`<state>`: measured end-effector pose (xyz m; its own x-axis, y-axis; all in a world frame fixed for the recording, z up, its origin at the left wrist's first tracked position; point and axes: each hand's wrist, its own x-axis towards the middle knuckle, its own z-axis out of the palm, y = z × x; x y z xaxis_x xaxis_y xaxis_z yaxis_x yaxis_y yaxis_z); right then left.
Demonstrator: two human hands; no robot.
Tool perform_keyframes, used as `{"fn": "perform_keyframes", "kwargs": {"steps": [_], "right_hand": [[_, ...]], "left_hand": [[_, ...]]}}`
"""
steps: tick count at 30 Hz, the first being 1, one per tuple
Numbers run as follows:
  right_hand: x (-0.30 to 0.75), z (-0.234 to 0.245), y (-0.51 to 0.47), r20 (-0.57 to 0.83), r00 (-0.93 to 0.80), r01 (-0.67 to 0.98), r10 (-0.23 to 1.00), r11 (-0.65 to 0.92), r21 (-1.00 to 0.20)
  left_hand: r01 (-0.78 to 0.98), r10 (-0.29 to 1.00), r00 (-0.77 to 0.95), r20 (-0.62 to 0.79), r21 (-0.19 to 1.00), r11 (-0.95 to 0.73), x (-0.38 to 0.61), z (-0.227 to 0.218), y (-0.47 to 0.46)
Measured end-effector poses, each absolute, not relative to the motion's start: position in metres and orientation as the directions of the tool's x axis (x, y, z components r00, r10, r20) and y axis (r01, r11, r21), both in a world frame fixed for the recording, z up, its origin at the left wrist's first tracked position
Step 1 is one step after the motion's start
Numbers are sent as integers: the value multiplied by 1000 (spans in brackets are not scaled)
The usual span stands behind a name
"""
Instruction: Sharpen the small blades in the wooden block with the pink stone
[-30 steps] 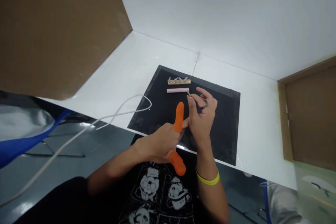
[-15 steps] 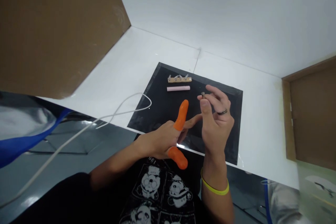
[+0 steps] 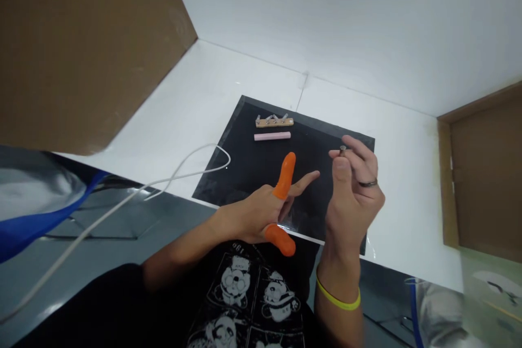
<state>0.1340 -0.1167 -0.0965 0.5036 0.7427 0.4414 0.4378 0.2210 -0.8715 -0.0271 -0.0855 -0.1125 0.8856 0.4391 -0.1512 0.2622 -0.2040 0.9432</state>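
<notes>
My right hand point(image 3: 354, 196) is raised over the right part of a black mat point(image 3: 261, 166), pinching a small metal screw point(image 3: 343, 149) between thumb and fingertips; a ring and a yellow wristband are on that arm. My left hand point(image 3: 265, 207) hovers over the mat's near edge, fingers spread, with orange finger cots on the thumb and index finger, holding nothing. At the mat's far side lie a small wooden strip with metal screws point(image 3: 274, 120) and a pink bar point(image 3: 272, 136).
The mat lies on a white table point(image 3: 196, 103) with a white back wall. A brown panel point(image 3: 81, 43) stands on the left and another point(image 3: 485, 174) on the right. A white cable point(image 3: 179, 174) loops off the table's near left edge.
My right hand has drawn back from the pink bar's end, moving right and up with the small screw pinched. My left hand stays roughly in place, fingers opening a little.
</notes>
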Motion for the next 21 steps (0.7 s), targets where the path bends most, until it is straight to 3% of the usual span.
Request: {"fn": "perform_keyframes", "kwargs": {"steps": [3, 7, 9, 16, 21], "right_hand": [[138, -89, -124, 389, 540, 265, 746, 288, -920], [142, -92, -124, 217, 484, -207, 848, 352, -913], [144, -99, -120, 151, 458, -316, 876, 319, -894], [157, -107, -111, 143, 443, -286, 885, 291, -913], [172, -97, -125, 187, 502, -259, 844, 353, -899]], "left_hand": [[311, 442, 877, -186, 922, -230, -23, -111, -84], [335, 406, 893, -195, 890, -310, -10, -114, -87], [310, 384, 909, -162, 878, -364, -2, -117, -90], [296, 369, 920, -130, 847, -441, 18, -118, -88], [226, 335, 938, -92, 895, -385, 26, -117, -77]]}}
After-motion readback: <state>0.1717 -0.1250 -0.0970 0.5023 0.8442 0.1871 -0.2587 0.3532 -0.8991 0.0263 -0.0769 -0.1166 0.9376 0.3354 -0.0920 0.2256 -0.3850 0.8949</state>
